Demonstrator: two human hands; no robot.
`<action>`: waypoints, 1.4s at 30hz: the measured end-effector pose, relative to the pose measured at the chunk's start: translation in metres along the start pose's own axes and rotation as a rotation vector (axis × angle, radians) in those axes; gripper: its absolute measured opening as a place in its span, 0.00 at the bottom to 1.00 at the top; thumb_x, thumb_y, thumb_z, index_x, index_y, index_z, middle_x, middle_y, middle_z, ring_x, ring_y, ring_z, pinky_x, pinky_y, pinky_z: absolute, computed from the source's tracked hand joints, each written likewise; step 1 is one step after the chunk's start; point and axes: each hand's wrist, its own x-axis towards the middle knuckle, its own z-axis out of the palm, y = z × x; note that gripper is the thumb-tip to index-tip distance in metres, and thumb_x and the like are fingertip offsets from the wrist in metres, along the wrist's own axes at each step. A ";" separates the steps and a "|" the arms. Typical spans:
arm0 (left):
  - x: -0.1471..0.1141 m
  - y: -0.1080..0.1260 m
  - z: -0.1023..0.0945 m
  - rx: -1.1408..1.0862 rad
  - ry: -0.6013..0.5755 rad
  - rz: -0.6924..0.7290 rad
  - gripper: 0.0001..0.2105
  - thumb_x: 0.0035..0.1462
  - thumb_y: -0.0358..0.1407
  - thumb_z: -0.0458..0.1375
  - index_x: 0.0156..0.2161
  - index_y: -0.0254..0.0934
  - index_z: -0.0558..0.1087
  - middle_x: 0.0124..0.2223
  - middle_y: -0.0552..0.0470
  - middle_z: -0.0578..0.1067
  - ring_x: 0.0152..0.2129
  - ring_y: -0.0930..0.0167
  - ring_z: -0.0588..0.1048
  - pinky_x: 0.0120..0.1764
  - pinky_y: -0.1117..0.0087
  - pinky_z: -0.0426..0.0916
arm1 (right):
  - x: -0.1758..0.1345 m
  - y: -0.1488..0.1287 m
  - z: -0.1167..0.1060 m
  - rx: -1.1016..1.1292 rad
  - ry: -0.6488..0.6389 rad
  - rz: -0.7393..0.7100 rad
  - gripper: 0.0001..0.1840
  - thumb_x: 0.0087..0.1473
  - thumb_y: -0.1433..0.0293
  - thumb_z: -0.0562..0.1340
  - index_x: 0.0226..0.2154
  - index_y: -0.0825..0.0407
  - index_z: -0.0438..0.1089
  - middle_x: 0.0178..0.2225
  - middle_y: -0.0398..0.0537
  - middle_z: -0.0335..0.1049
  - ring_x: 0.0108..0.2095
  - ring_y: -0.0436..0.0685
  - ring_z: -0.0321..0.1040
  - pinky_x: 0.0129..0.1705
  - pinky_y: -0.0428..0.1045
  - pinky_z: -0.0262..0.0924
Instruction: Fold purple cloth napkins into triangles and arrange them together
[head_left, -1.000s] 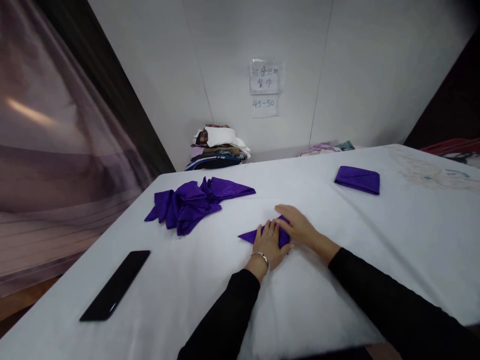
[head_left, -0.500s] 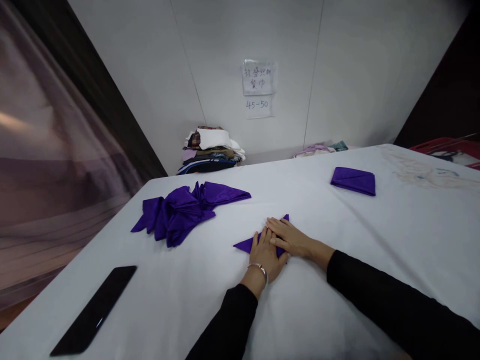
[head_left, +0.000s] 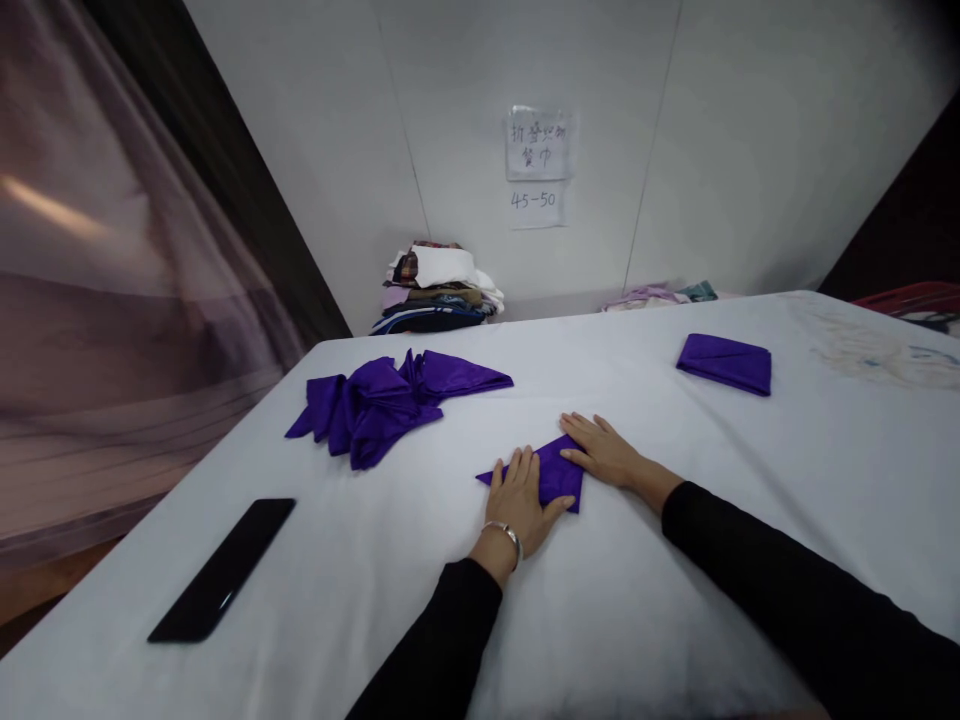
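A purple napkin, folded into a small pointed shape, lies on the white-covered table under my hands. My left hand, with a silver bracelet at its wrist, rests flat over the napkin's left part, fingers stretched out. Across the upper right corner of the cloth lies my right hand, its fingers spread and partly touching the table. The napkin's middle shows between the two hands; its left tip pokes out past my left fingers.
Crumpled purple napkins lie at the left back. A folded purple cloth sits at the right back, and a black phone-like slab at the left front. Stacked clothes stand beyond the table, below a paper sign.
My hands have moved apart: the right has slid right toward the napkin's corner, the left slightly left. More of the napkin shows between them. The whole view has shifted a little.
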 end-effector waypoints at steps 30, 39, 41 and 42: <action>-0.018 0.006 -0.020 0.169 0.119 -0.240 0.39 0.54 0.57 0.34 0.61 0.26 0.48 0.64 0.39 0.46 0.61 0.60 0.40 0.59 0.53 0.36 | -0.002 -0.003 0.000 0.009 0.009 0.006 0.36 0.56 0.47 0.40 0.60 0.49 0.45 0.62 0.50 0.42 0.61 0.60 0.37 0.59 0.62 0.33; 0.014 0.040 0.004 0.042 -0.019 -0.041 0.38 0.53 0.57 0.34 0.62 0.30 0.42 0.64 0.44 0.46 0.61 0.63 0.40 0.59 0.55 0.39 | -0.002 0.000 0.002 -0.022 0.020 0.002 0.35 0.57 0.49 0.40 0.61 0.49 0.45 0.62 0.49 0.42 0.61 0.60 0.37 0.59 0.61 0.34; 0.008 0.031 0.006 0.038 -0.017 -0.056 0.39 0.53 0.58 0.34 0.62 0.30 0.43 0.64 0.44 0.46 0.61 0.63 0.40 0.59 0.56 0.39 | -0.002 -0.002 0.001 -0.021 0.017 0.008 0.35 0.56 0.48 0.40 0.61 0.49 0.45 0.62 0.49 0.42 0.61 0.60 0.37 0.59 0.61 0.34; 0.004 0.027 0.005 0.037 -0.016 -0.065 0.40 0.53 0.58 0.33 0.62 0.30 0.44 0.64 0.44 0.46 0.61 0.63 0.40 0.59 0.56 0.39 | -0.002 -0.002 0.001 -0.021 0.015 0.011 0.36 0.56 0.48 0.39 0.61 0.49 0.45 0.62 0.50 0.42 0.61 0.60 0.37 0.59 0.61 0.34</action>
